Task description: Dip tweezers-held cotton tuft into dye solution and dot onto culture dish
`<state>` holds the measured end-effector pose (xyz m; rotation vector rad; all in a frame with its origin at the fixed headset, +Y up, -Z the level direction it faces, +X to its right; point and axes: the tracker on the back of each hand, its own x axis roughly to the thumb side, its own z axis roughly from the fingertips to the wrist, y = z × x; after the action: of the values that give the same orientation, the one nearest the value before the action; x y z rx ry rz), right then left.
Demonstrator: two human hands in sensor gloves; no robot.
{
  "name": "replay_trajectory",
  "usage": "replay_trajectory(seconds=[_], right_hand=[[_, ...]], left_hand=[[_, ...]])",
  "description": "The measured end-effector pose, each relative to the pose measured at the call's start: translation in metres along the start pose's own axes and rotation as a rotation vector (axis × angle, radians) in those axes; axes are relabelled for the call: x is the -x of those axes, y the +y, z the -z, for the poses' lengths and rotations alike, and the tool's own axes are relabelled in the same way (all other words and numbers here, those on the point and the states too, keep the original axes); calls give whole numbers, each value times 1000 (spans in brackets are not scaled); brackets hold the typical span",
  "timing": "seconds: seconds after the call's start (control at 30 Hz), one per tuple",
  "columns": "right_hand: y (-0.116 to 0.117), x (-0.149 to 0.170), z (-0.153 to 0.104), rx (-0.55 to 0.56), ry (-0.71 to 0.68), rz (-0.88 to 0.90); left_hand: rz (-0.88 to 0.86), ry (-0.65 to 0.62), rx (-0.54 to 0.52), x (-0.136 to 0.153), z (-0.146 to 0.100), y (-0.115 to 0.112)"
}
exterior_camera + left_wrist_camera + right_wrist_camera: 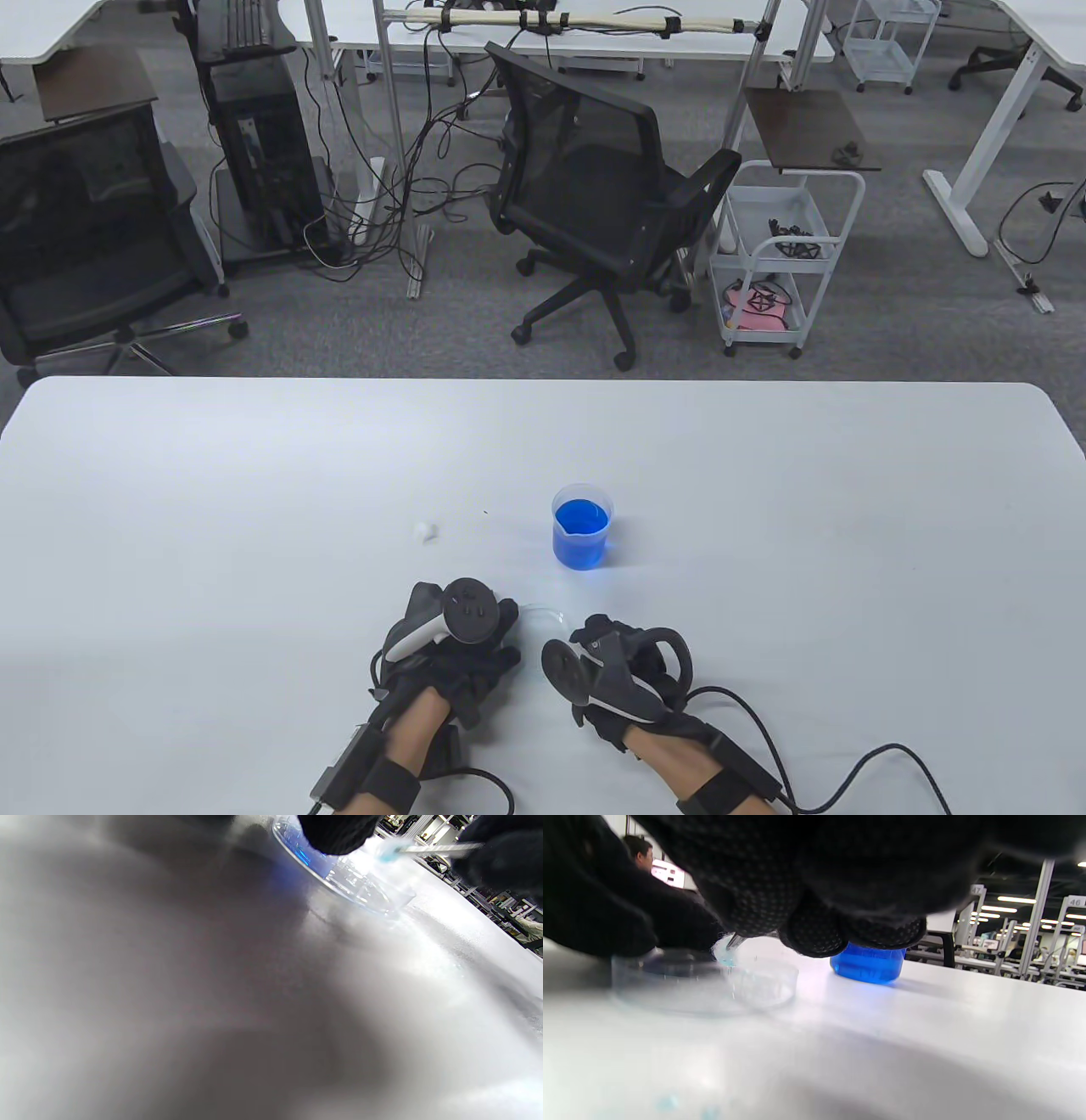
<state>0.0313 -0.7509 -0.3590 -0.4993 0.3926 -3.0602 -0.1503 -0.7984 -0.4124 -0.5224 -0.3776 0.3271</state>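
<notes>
Two gloved hands are working close together at the near edge of the table (254,475). The right hand (624,671) is gripping the tweezers (437,849), fingers closed around them; in the right wrist view the metal tip is emerging below the knuckles. The tuft of cotton (724,952) at the tip is showing pale blue, so the dipping appears to be done already. The tuft is hovering at, or just touching, the rim of the clear dish (704,984); contact cannot be confirmed.

The left hand (458,654) is sitting against the dish's far side, one fingertip (335,834) over the rim, seemingly steadying it. Whether its fingers are clamping the dish or only resting there, I cannot tell.

Moving outward: the dish is lying between the two hands, mostly hidden in the table view. The beaker of blue dye (582,526) is standing upright just beyond the hands, apart from both. A spare bit of cotton (424,532) is lying to the left of the beaker.

Judging progress: pickup and dip look complete; dotting is under way or about to start. Clear dots inside the dish are not visible. A few faint blue specks (670,1103) are showing on the table nearby.
</notes>
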Motion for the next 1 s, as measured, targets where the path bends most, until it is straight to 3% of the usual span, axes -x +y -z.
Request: replay_trajectory(seconds=[0.1, 0.43, 0.77, 1.0], right_hand=[[-6, 0, -2, 19, 1, 12], [17, -9, -2, -63, -33, -28], [-9, -5, 5, 27, 0, 44], [16, -15, 10, -45, -30, -9]], left_hand=[[1, 1, 0, 0, 0, 0], [-1, 2, 0, 0, 0, 0], [1, -1, 1, 0, 0, 0], [8, 2, 2, -1, 0, -1]])
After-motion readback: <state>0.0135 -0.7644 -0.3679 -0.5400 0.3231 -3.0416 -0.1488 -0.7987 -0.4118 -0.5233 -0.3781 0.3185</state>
